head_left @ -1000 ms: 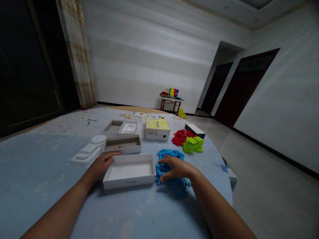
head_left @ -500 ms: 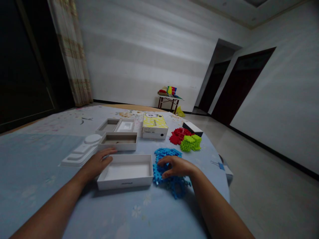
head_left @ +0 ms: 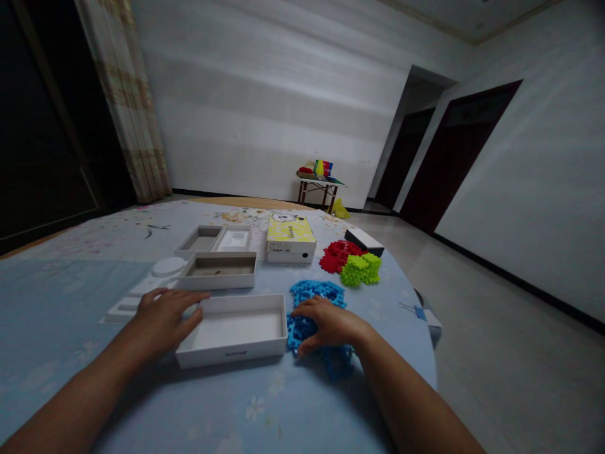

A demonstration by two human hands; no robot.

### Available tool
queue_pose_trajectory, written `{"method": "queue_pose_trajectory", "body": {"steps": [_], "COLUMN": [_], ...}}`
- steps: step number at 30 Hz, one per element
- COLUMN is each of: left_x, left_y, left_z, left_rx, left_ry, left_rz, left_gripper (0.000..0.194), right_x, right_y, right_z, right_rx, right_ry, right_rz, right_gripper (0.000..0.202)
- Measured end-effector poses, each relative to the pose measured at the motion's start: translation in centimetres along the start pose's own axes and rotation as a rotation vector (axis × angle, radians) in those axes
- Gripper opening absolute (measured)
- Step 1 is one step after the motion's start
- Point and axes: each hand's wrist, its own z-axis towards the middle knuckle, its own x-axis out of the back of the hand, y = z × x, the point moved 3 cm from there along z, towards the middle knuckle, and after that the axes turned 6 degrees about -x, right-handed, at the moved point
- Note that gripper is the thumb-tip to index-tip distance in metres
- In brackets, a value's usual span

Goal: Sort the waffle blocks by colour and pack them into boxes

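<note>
A white open box [head_left: 239, 325] lies in front of me on the table. My left hand [head_left: 165, 318] is at the box's left side, fingers apart, with the fingertips by its back left corner. My right hand [head_left: 328, 323] rests over a pile of blue plastic pieces [head_left: 316, 290] just right of the box, its fingers spread and curved; whether it touches them is unclear. Red pieces [head_left: 338, 255] and green pieces [head_left: 362, 270] lie behind the blue ones to the right.
Behind the white box stand a grey-lined box [head_left: 218, 279], smaller trays [head_left: 201, 239] and a yellow-and-white box [head_left: 290, 243]. A white moulded insert [head_left: 167, 267] lies partly behind my left hand. A black-and-white box [head_left: 363, 241] sits near the right edge, beside a blue clip [head_left: 419, 312].
My left hand has moved left and slightly down along the box's side. My right hand has shifted a little left and down over the blue pieces. The view has shifted slightly.
</note>
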Motion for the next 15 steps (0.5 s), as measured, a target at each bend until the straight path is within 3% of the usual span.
{"method": "queue_pose_trajectory", "body": {"steps": [15], "left_x": [-1.12], "left_y": [-0.54], "left_z": [-0.75], "left_rx": [0.052], "left_ry": [0.116], "left_rz": [-0.148], "left_gripper": [0.043], "right_x": [-0.22], "right_y": [0.08], "right_z": [-0.32], "right_rx": [-0.019], "right_ry": [-0.040], "right_rz": [-0.074], "right_gripper": [0.073]}}
